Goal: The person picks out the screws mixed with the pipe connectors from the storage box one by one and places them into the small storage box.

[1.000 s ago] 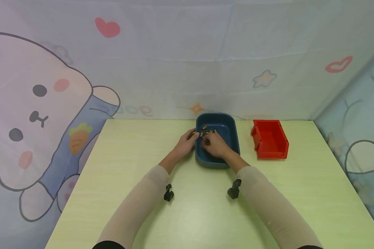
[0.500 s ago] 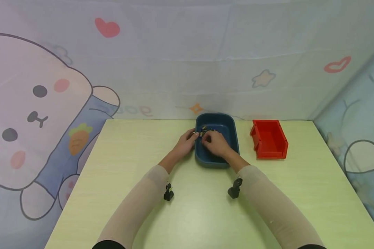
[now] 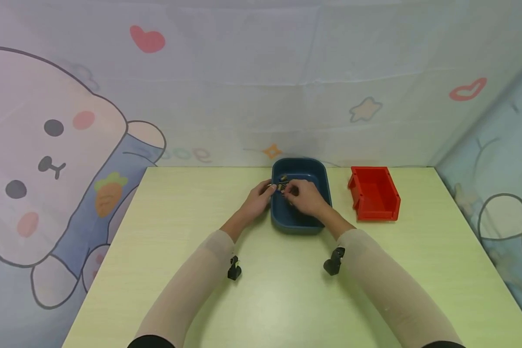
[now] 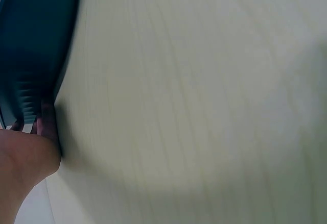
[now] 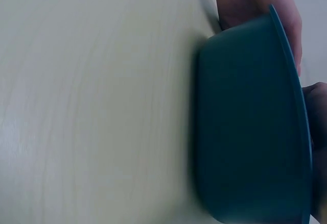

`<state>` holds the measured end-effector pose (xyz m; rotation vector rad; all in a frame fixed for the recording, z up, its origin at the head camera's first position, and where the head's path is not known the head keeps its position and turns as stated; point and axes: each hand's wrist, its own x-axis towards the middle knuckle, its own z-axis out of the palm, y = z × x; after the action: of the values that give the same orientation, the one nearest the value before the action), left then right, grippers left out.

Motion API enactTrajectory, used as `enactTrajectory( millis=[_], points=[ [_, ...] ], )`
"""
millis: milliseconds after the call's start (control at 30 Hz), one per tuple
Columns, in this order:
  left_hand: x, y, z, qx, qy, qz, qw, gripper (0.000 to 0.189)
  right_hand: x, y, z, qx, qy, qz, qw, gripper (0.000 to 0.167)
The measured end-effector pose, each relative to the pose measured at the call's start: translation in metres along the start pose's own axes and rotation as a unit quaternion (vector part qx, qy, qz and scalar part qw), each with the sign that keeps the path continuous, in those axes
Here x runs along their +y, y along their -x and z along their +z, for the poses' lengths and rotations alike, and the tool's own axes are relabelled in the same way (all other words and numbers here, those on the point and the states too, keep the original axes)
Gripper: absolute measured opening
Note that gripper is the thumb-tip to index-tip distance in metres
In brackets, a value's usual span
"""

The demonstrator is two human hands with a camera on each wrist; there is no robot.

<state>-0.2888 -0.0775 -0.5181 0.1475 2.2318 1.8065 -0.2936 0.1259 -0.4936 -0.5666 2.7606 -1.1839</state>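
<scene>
My left hand [image 3: 257, 199] grips the left side of a dark blue plastic basin [image 3: 301, 227], its thumb over the rim and its fingers along the outer wall. Inside, near that thumb, lie several small brass-coloured pieces [image 3: 283, 178] and something thin and dark. Reaching in over the right rim, my right hand [image 3: 305, 197] has its thumb and index finger pinched at the small brass-coloured pieces; the fingertips partly hide them. The left wrist view catches the left hand [image 4: 25, 152] low against the basin wall [image 4: 38, 40]. Mostly the basin's outside [image 5: 250, 127] fills the right wrist view.
A red open-fronted bin [image 3: 376, 193] stands to the right of the basin on the pale wooden table [image 3: 269, 299]. Behind the table's back edge hangs a printed cloth [image 3: 243, 96]. Small black devices [image 3: 234, 268] are worn at both wrists.
My right hand has shifted slightly right and away from me within the basin, uncovering a bit of its floor. The left hand keeps its grip on the basin's left side.
</scene>
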Motion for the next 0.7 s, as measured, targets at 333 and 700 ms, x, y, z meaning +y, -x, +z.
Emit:
enactTrajectory(
  millis=[333, 700],
  points=[
    [0.001, 0.0, 0.001, -0.002, -0.005, -0.007, 1.0, 0.058, -0.002, 0.007, -0.016, 0.012, 0.0, -0.013, 0.9998, 0.005],
    [0.0, -0.001, 0.001, 0.005, -0.006, -0.001, 1.0, 0.058, 0.002, 0.018, -0.026, 0.017, -0.016, -0.031, 0.9993, 0.003]
  ],
)
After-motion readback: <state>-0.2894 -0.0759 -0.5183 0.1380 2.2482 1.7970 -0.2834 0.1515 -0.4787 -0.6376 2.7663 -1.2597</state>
